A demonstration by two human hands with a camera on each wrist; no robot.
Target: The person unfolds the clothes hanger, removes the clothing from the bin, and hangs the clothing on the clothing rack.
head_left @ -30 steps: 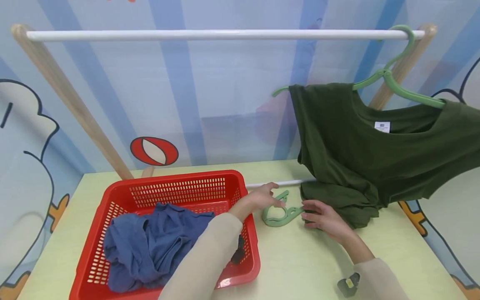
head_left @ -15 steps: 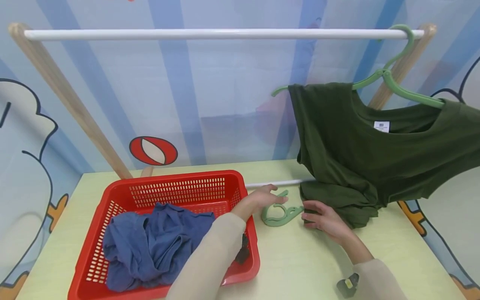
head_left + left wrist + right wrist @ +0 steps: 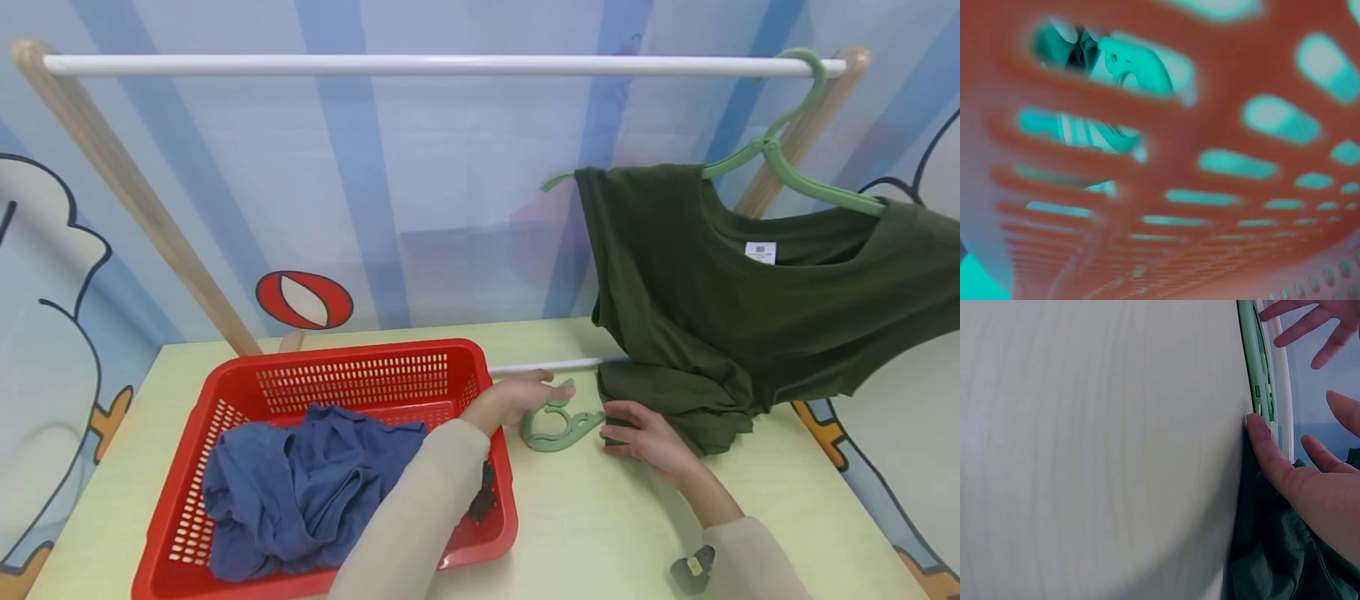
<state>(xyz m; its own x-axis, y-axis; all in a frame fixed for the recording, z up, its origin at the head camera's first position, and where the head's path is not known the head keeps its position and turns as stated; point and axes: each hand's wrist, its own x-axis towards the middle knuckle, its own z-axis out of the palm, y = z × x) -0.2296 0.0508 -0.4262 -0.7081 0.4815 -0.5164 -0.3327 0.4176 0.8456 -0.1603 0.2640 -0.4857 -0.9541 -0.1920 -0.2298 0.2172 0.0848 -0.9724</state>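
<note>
A folded green clothes hanger (image 3: 551, 442) lies on the table between my two hands. My left hand (image 3: 510, 400) reaches past the basket's right side, over the hanger's left end. Its fingers are spread in the right wrist view, with nothing held. My right hand (image 3: 652, 442) is at the hanger's right end, fingers apart and gently bent; its thumb (image 3: 1263, 434) reaches right to the hanger's tip. Behind that hand is the bunched hem of a dark green sleeveless shirt (image 3: 720, 292), hanging from another green hanger (image 3: 817, 187). Basket slots partly block the left wrist view.
A red perforated basket (image 3: 498, 542) stands at the left, holding blue clothing (image 3: 300, 492). Above runs a white rail (image 3: 450, 65) on wooden posts. A lower white bar (image 3: 555, 365) crosses behind the folded hanger. A small dark object (image 3: 692, 571) is by my right sleeve.
My left thumb has risen a little from the folded hanger toward the other fingers. The right hand and hanger stay nearly where they were; the head view has shifted slightly.
</note>
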